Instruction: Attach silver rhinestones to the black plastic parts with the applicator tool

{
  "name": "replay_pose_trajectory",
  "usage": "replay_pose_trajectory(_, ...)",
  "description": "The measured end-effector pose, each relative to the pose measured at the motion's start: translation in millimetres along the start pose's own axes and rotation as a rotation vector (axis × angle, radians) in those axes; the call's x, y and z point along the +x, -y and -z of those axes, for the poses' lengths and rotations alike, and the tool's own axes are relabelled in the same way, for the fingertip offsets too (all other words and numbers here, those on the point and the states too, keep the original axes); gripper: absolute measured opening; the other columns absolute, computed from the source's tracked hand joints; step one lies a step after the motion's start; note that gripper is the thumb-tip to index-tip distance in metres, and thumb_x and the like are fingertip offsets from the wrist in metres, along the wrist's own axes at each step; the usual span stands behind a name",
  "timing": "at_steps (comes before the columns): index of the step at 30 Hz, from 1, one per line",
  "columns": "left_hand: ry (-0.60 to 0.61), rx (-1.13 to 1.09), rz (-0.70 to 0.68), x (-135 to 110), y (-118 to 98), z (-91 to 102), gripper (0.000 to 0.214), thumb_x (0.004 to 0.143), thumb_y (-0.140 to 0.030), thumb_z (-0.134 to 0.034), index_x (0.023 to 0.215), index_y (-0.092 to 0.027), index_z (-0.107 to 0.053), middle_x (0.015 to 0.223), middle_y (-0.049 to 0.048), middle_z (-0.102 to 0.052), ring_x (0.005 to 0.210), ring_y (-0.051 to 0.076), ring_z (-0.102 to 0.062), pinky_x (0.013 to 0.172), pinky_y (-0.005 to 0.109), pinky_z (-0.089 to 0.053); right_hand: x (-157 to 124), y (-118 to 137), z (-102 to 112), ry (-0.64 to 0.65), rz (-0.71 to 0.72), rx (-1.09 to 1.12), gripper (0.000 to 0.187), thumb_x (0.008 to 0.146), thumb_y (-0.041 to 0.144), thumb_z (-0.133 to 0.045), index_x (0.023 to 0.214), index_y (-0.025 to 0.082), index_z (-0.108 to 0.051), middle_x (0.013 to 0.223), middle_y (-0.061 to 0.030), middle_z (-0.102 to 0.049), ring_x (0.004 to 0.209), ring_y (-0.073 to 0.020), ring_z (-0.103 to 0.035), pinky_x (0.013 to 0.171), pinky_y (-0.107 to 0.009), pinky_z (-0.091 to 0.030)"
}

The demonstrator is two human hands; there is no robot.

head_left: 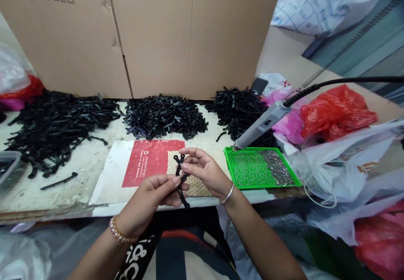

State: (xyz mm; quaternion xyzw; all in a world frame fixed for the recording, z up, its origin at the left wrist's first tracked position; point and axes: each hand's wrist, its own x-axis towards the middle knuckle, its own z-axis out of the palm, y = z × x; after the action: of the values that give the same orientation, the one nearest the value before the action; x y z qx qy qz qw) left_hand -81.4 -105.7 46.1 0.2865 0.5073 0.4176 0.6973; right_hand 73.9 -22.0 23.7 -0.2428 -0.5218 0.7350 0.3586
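My left hand (148, 198) and my right hand (205, 173) pinch a black plastic branched strap piece (180, 180) between their fingertips, above a beige honeycomb mat (197, 186). The mat lies on a white and red printed card (148, 162). Right of my right hand sits a green perforated tray (249, 170) holding many small silvery studs. A grey corded hand tool (261, 122) rests with its tip at the tray's near corner, untouched by either hand. Several heaps of black plastic straps (164, 118) lie just beyond my hands.
Cardboard sheets (189, 32) stand along the table's back edge. Plastic bags in red, pink and white (337, 112) crowd the right side. A translucent tub (9, 166) sits at the left edge, and a single black strap (58, 181) lies near it.
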Motion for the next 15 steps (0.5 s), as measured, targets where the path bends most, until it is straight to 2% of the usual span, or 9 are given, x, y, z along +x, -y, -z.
replay_pose_trajectory(8,0.009,0.002,0.007,3.2,-0.2,2.4,0.031,0.073,-0.041,-0.073,0.087,-0.014,-0.07,0.084,0.0066,-0.07,0.067,0.01,-0.062,0.062,0.018,-0.053,1.0,1.2,1.1,0.002,-0.039,0.025,0.034,0.078,0.025,-0.075,0.109,0.021,-0.061,0.076,0.0011,-0.061,0.071,-0.0117,-0.059,0.066,-0.021,-0.046)
replay_pose_trajectory(13,-0.025,-0.003,-0.01,5.0,0.4,4.4,0.035,0.073,-0.038,-0.074,0.101,-0.018,-0.066,0.083,0.0041,-0.07,0.072,0.014,-0.064,0.062,0.022,-0.055,2.4,2.7,2.8,-0.006,-0.073,0.01,0.036,0.077,0.027,-0.076,0.109,0.019,-0.061,0.077,0.0003,-0.062,0.069,-0.011,-0.058,0.065,-0.02,-0.045)
replay_pose_trajectory(15,-0.032,0.02,-0.024,6.2,0.0,4.5,0.033,0.073,-0.038,-0.074,0.099,-0.017,-0.066,0.083,0.0045,-0.07,0.072,0.014,-0.064,0.062,0.022,-0.055,3.3,2.3,3.1,-0.006,-0.074,0.006,0.037,0.076,0.027,-0.076,0.109,0.019,-0.061,0.076,0.0001,-0.063,0.068,-0.0111,-0.058,0.064,-0.02,-0.045)
